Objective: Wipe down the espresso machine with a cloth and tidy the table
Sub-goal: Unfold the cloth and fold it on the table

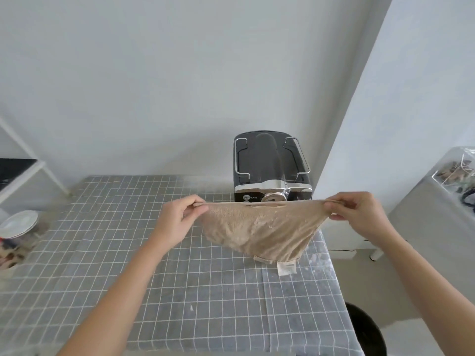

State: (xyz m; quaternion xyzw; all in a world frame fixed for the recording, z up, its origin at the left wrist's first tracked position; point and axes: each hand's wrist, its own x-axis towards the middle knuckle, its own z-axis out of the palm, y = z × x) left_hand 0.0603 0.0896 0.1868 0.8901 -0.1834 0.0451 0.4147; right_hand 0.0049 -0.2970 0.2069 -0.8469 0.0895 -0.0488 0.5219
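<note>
A black espresso machine point(270, 165) with chrome rails and a chrome front band stands at the table's far right, against the wall. In front of it a beige cloth point(259, 232) hangs stretched in the air, its lower point with a label sagging close to the table. My left hand point(180, 219) pinches the cloth's left corner and my right hand point(359, 214) pinches the right corner. The cloth hides the lower front of the machine.
The table point(154, 291) carries a grey tablecloth with a white grid. White plates point(19, 223) sit at its left edge. A white shelf frame point(38, 170) stands far left. A clear box of small items point(457, 173) rests on a unit at right. A black bin point(365, 327) stands below the table's right edge.
</note>
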